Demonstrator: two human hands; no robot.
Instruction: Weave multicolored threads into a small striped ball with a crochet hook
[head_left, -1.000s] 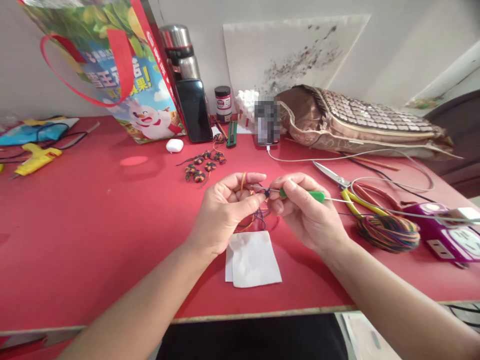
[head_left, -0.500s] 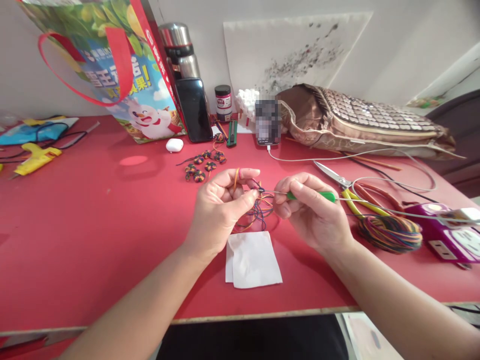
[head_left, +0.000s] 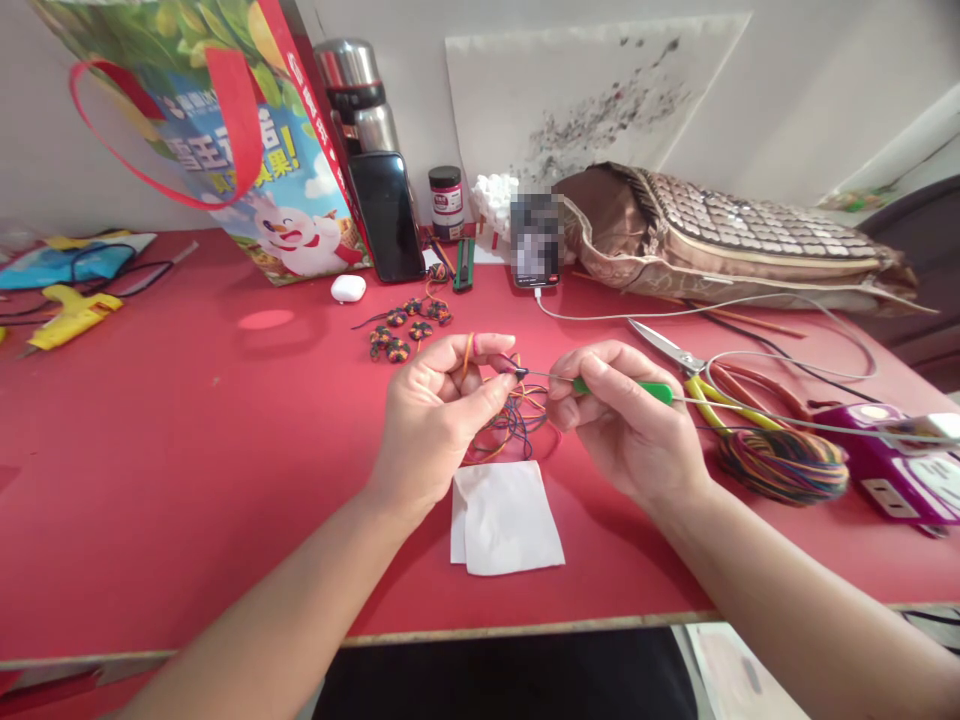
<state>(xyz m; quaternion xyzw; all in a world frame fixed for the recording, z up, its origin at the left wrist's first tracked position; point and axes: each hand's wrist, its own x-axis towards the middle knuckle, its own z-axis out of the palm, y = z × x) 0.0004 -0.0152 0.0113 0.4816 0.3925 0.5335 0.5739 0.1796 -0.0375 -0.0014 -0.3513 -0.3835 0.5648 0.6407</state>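
Note:
My right hand (head_left: 626,415) is closed round the green handle of a crochet hook (head_left: 656,391), whose thin metal shaft points left. The hook's tip meets a small dark piece of yarn work (head_left: 519,373) pinched between the thumb and fingers of my left hand (head_left: 442,415). Multicoloured yarn loops over my left index finger, orange and pink there. Below the hands lies a loose tangle of the same yarn (head_left: 514,425) on the red table (head_left: 225,480). Several crocheted multicoloured balls (head_left: 397,350) rest farther back, left of centre.
A folded white tissue (head_left: 514,520) lies in front. Scissors (head_left: 667,347), a yarn skein (head_left: 784,465) and a purple power socket (head_left: 892,465) sit at right. Behind are a phone (head_left: 388,218), a charging phone (head_left: 536,245) and a brown bag (head_left: 720,235). A yellow glue gun (head_left: 71,315) is at left.
The yarn around my left index finger now shows a pink stretch beside the orange. The hook tip and dark piece have shifted very slightly; both hands keep their grip.

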